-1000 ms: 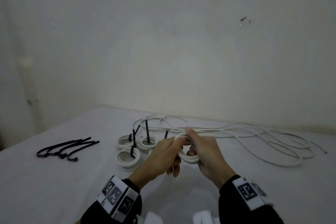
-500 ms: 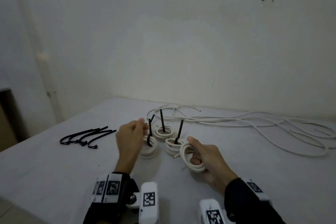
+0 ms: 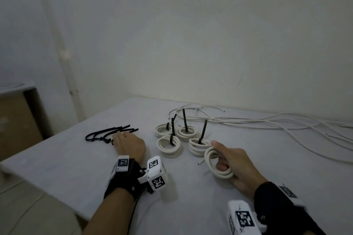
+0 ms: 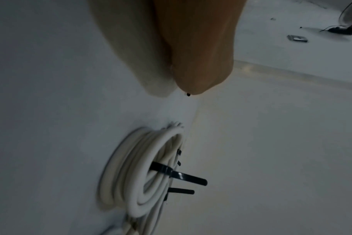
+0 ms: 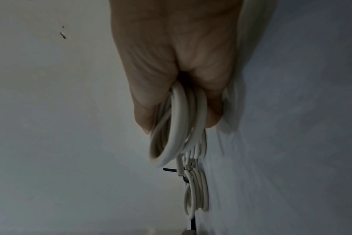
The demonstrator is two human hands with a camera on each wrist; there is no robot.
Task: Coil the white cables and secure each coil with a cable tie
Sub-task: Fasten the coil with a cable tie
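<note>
My right hand grips a small coil of white cable just above the table, near its front; thumb and fingers curl round the loops. My left hand lies palm down, its fingers stretched onto the ends of a bunch of loose black cable ties. A black tip shows at the left hand in its wrist view. Between the hands lie several tied coils, each with a black tie tail standing up. One tied coil sits just beyond the held one.
Loose white cables sprawl across the back right of the white table, up to the wall. The table's left edge drops to the floor, where a brown cabinet stands.
My left hand let go of the coil and moved left to the black ties. The right hand lowered the coil toward the table. The head view swung left.
</note>
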